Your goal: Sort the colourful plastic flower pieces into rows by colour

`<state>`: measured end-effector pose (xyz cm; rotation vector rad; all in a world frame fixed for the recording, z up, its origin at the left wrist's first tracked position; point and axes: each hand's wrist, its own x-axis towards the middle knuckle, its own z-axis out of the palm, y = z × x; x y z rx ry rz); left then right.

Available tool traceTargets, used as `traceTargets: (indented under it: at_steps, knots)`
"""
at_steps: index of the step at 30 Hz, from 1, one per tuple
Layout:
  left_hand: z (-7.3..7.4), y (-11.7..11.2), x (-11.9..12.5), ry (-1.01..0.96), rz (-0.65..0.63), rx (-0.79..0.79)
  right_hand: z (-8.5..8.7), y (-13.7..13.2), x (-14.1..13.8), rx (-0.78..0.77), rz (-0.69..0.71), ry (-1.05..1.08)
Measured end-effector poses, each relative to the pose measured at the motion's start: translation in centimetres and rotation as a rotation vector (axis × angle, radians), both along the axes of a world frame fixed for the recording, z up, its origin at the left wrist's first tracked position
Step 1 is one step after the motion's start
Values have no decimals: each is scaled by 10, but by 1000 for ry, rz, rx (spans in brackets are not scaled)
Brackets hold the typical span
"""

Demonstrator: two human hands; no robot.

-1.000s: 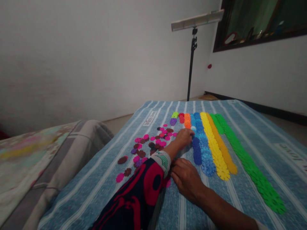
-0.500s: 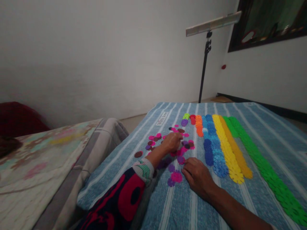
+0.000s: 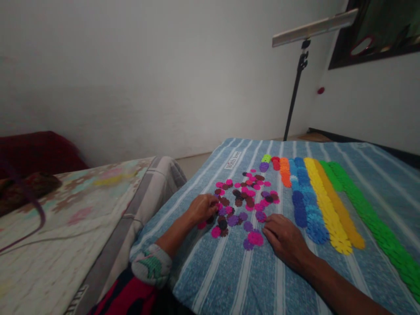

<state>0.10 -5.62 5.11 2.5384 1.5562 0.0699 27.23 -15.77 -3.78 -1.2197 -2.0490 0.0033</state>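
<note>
My left hand [image 3: 204, 207] is at the left edge of a loose pile of flat, notched plastic discs, its fingers closed by a pink disc [image 3: 218, 206]; what they hold, if anything, is hidden. Pink, purple, brown and black discs make up the pile, including a brown disc [image 3: 250, 202]. To its right my right hand [image 3: 285, 234] rests low on the cloth with bent fingers. A purple disc [image 3: 260, 216] lies close to these fingertips, and a large pink disc [image 3: 256, 237] is just left of the hand. Whether the right fingers grip anything is hidden.
Right of the pile, overlapping discs run in rows: orange [image 3: 285, 173], blue [image 3: 316, 218], yellow [image 3: 328, 205], amber [image 3: 343, 210] and green [image 3: 377, 223]. Beneath lies a striped blue cloth [image 3: 226, 280]. A patterned bed cover [image 3: 98, 210] is at left; a stand [image 3: 293, 92] rises behind.
My left hand has moved left and toward me, from the middle of the pile to its left edge, uncovering more discs. My right hand stays beside the pile. The view has turned slightly left.
</note>
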Motion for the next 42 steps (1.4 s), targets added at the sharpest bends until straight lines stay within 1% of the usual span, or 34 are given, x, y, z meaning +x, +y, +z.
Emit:
traceTargets:
  at_steps: [5, 9, 18, 25, 28, 34, 38, 42]
  knots:
    - [-7, -5, 8, -8, -39, -5, -1, -2, 3, -2, 11, 1]
    - [-9, -4, 10, -6, -33, 14, -3, -4, 4, 0, 1, -1]
    - [-9, 1, 12, 44, 64, 8, -2, -3, 4, -6, 3, 5]
    - [-16, 11, 9, -62, 123, -39, 1, -4, 5, -20, 7, 0]
    - [-15, 12, 8, -99, 144, -67, 1, -5, 5, -21, 2, -1]
    - [-15, 13, 8, -104, 168, -81, 2, -6, 5, -25, 3, -3]
    - [-18, 15, 5, -210, 209, -105, 2, -5, 4, -11, 4, -1]
    - [-26, 20, 0, -407, 219, -188, 0, -4, 5, -3, 6, -5]
